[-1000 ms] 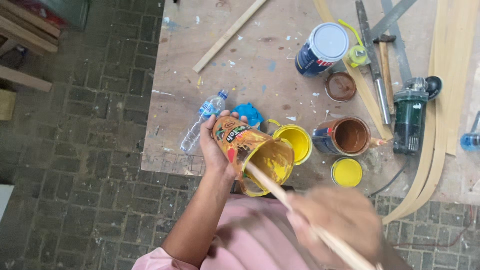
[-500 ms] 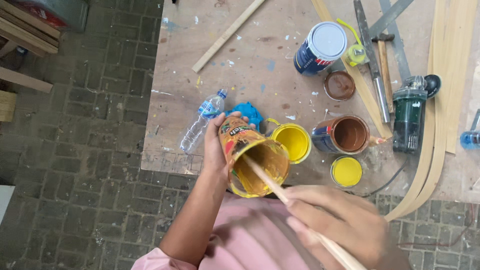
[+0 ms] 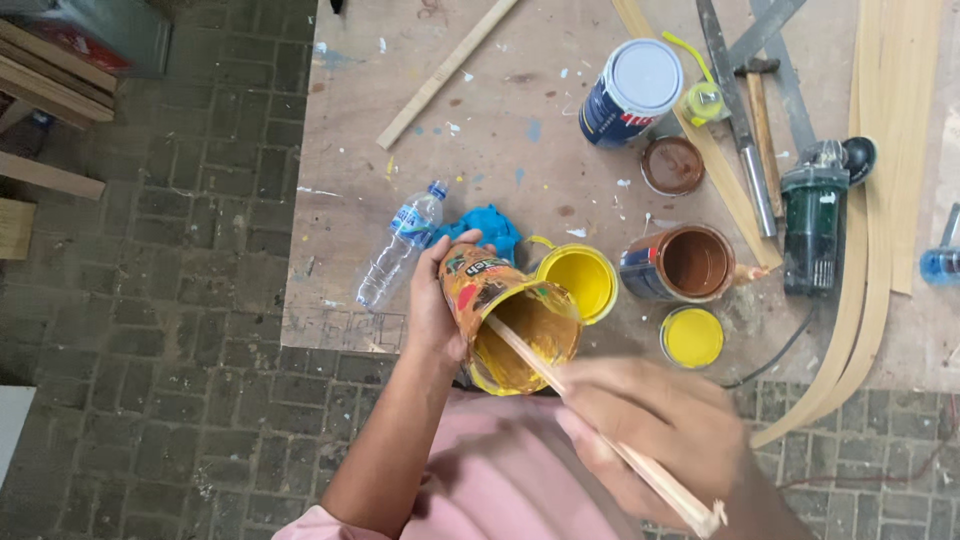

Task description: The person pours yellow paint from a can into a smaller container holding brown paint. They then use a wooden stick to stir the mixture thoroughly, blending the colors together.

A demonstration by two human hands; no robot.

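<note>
Left hand (image 3: pixel 432 312): I see it wrapped around the orange paint can (image 3: pixel 505 318), tilted above the tabletop (image 3: pixel 480 150) edge.
Right hand (image 3: pixel 650 435): blurred, clenched on a wooden stick (image 3: pixel 600 430) dipped into that can.
Nearby: open yellow can (image 3: pixel 578 278) just beside.

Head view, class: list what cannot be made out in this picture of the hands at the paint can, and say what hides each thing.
- Right hand: motion-blurred, so its grip on the wooden stick is unclear.
- Stick's lower tip: hidden inside the tilted yellow-stained can.
- Left hand: fingers hidden behind that can.
- Blue cloth: partly covered by hand and can.
- Blue object: cut off by the right edge.
</note>
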